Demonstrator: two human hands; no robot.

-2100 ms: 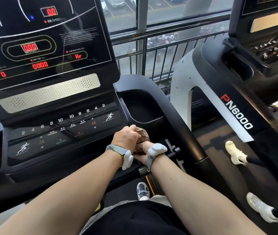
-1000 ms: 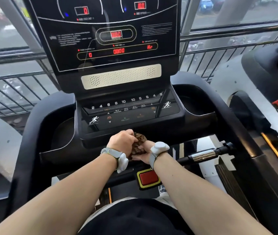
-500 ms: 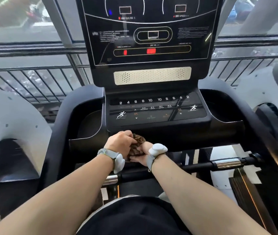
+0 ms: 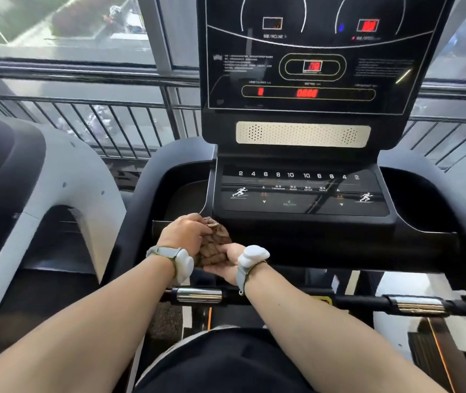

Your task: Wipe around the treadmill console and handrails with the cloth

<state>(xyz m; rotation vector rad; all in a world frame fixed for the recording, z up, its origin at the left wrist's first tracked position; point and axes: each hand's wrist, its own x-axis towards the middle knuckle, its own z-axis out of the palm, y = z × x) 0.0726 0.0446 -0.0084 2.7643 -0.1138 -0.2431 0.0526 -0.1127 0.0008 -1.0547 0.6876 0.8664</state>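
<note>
Both hands meet at the front edge of a treadmill console (image 4: 305,194), just left of its middle, with a crumpled brown cloth (image 4: 213,248) between them. The left hand (image 4: 183,234) lies over the cloth from above, fingers curled around its top. The right hand (image 4: 226,262) lies palm up beneath it, thumb and fingers closing on the lower part. The cloth sits against the console's black lower lip, below the button panel; whether it touches the surface is hard to tell.

Each wrist wears one white band-mounted device (image 4: 182,260), two in all. Below the hands runs a black crossbar with two chrome grip sensors (image 4: 199,295), the right arm crossing in front of it. Two recessed trays flank the console, one each side. A display panel (image 4: 308,52) above shows four red readouts, blurred and unreadable. A second treadmill (image 4: 27,194) stands at the left, cut off by the frame. A railing (image 4: 98,120) and window lie behind. A yellow-edged part is mostly hidden behind the right forearm.
</note>
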